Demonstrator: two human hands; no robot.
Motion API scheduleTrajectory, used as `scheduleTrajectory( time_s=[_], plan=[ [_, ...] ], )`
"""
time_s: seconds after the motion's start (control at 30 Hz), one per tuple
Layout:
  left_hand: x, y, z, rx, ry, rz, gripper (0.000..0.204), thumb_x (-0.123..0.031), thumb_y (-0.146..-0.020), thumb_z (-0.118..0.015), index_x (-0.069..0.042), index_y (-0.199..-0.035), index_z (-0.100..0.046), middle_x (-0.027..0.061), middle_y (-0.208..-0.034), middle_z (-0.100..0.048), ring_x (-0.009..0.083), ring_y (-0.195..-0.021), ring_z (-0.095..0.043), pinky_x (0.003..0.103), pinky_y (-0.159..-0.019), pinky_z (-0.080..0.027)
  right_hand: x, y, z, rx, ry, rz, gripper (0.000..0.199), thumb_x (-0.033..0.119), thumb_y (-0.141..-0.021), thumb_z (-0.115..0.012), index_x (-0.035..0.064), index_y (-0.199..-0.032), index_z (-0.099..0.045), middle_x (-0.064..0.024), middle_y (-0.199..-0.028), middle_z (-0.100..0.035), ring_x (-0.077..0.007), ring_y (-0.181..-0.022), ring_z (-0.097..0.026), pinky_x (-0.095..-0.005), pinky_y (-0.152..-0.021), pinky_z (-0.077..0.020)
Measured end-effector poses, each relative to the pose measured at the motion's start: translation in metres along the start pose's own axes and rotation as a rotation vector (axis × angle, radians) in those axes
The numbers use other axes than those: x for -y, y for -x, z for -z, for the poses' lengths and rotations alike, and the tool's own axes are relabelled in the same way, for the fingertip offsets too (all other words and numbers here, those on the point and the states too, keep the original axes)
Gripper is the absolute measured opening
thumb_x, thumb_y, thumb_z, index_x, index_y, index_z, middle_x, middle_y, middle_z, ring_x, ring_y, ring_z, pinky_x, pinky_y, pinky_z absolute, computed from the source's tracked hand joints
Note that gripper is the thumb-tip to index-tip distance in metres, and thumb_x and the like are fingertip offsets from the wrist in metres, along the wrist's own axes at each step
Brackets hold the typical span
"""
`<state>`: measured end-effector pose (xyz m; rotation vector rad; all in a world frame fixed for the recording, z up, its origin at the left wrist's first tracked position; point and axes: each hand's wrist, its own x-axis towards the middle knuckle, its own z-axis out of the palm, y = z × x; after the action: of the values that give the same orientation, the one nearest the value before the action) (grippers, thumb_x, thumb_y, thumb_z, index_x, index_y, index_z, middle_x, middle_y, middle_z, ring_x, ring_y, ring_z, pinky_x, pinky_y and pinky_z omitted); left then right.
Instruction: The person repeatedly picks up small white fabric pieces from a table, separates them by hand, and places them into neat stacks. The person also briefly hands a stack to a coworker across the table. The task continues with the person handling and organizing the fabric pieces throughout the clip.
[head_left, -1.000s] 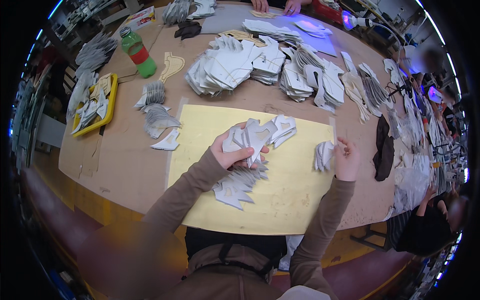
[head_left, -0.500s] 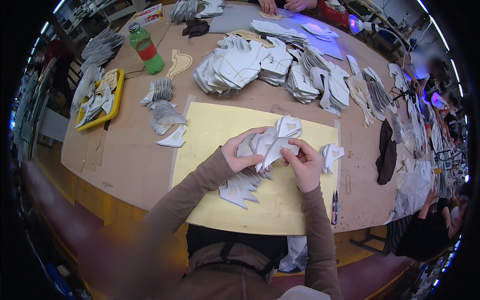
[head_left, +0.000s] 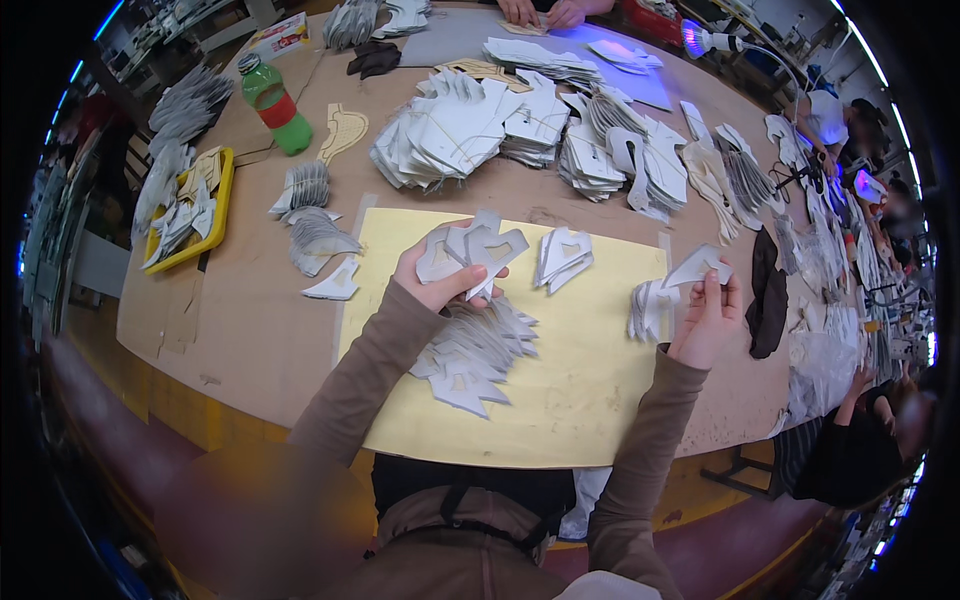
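Observation:
Fanned out in my left hand (head_left: 446, 277) are several grey-white cut pieces (head_left: 487, 243), each with a cut-out opening; its thumb presses on top of them. My right hand (head_left: 708, 318) pinches a single cut piece (head_left: 696, 266) by its edge, just above a small stack of like pieces (head_left: 646, 309) at the right edge of the yellow sheet (head_left: 585, 400). Between my hands another small stack (head_left: 563, 258) lies on the sheet. Below my left hand a larger spread pile (head_left: 468, 358) of these pieces rests, pointed ends toward the right.
Large stacks of white cut panels (head_left: 440, 135) stand beyond the sheet. A green bottle (head_left: 276, 105) and a yellow tray (head_left: 222, 205) of pieces are at the left. A dark cloth (head_left: 768, 295) lies at the right. Across the table, another person's hands (head_left: 540, 14) work near a lamp (head_left: 697, 40).
My right hand has moved away to the right with one piece from the bunch. My left hand has shifted slightly left and up, still holding the others.

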<state>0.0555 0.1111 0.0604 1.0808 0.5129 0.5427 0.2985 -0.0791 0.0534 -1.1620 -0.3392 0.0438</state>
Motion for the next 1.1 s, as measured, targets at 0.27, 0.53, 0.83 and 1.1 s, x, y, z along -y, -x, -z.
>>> scheduleTrajectory(
  time_s=[0.27, 0.53, 0.83, 1.1],
  plan=[
    [0.006, 0.002, -0.004, -0.011, -0.139, 0.076, 0.050, -0.003, -0.081, -0.068, 0.002, -0.126, -0.045, 0.0166, -0.092, -0.065, 0.0202, -0.072, -0.067, 0.024, -0.054, -0.054, -0.013, -0.029, 0.064, 0.288, 0.780, -0.203, 0.029, 0.003, -0.083, -0.064, 0.0018, -0.111, -0.063, -0.0004, -0.086, -0.057, -0.0061, -0.068, -0.047, -0.0196, -0.060, -0.0402],
    [0.004, 0.006, -0.010, 0.085, -0.116, 0.119, 0.054, 0.002, -0.079, -0.068, 0.000, -0.127, -0.044, 0.0166, -0.099, -0.062, 0.0213, -0.075, -0.068, 0.025, -0.056, -0.056, 0.006, 0.004, 0.006, 0.339, 0.647, 0.049, 0.032, 0.000, -0.081, -0.060, -0.0013, -0.113, -0.060, -0.0064, -0.100, -0.059, -0.0100, -0.079, -0.051, -0.0227, -0.071, -0.0435],
    [0.006, 0.011, -0.014, 0.276, -0.063, 0.193, 0.053, 0.004, -0.083, -0.062, -0.001, -0.131, -0.041, 0.0153, -0.103, -0.062, 0.0220, -0.080, -0.068, 0.025, -0.063, -0.057, -0.001, 0.071, -0.046, 0.844, 0.170, -0.396, 0.031, -0.003, -0.085, -0.061, -0.0061, -0.116, -0.056, -0.0099, -0.096, -0.062, -0.0111, -0.081, -0.059, -0.0221, -0.068, -0.0477],
    [0.002, 0.013, -0.007, 0.385, 0.021, 0.213, 0.044, -0.005, -0.092, -0.053, -0.003, -0.134, -0.039, 0.0142, -0.106, -0.059, 0.0231, -0.087, -0.067, 0.026, -0.068, -0.059, -0.001, 0.069, -0.043, 0.667, 0.195, -0.292, 0.026, -0.003, -0.085, -0.061, -0.0059, -0.111, -0.058, -0.0065, -0.078, -0.061, -0.0110, -0.064, -0.057, -0.0219, -0.058, -0.0460]
  ],
)
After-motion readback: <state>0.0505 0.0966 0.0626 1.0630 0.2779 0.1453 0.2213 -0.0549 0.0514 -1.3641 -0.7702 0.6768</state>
